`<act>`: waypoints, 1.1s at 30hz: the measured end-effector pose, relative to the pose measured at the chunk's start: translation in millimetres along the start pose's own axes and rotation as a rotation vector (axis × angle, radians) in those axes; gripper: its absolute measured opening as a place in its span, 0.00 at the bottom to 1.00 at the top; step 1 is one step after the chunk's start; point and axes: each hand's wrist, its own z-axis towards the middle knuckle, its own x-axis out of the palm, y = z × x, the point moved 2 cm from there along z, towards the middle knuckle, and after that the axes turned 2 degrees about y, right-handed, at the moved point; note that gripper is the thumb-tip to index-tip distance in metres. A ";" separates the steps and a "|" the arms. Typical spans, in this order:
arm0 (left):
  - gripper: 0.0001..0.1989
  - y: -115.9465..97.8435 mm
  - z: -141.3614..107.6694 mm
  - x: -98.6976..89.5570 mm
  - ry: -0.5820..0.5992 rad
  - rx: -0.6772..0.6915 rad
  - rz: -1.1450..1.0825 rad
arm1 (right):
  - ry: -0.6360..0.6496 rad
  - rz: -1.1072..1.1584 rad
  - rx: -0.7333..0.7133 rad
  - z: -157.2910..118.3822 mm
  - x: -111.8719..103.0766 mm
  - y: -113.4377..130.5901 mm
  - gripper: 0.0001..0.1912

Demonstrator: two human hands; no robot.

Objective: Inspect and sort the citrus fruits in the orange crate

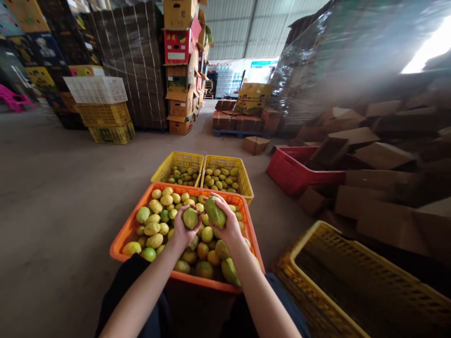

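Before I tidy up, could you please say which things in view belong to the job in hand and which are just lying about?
Part of the job:
Rounded green fruit in the left hand
Larger oval green fruit in the right hand
Orange plastic crate of mixed fruit
Probably two yellow plastic fruit crates

Apparently lying about:
Red plastic crate
White plastic crate
Heaped brown cardboard boxes
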 end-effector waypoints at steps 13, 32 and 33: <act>0.05 -26.2 -13.2 13.5 0.176 0.224 0.135 | 0.049 -0.114 0.031 7.5 12.9 -11.1 0.21; 0.06 -13.0 -1.3 11.1 -0.092 0.130 0.325 | -0.069 -0.107 0.242 7.1 12.9 -15.5 0.09; 0.06 -13.4 -0.9 10.9 -0.102 0.110 0.332 | -0.079 -0.109 0.254 6.8 13.8 -15.2 0.09</act>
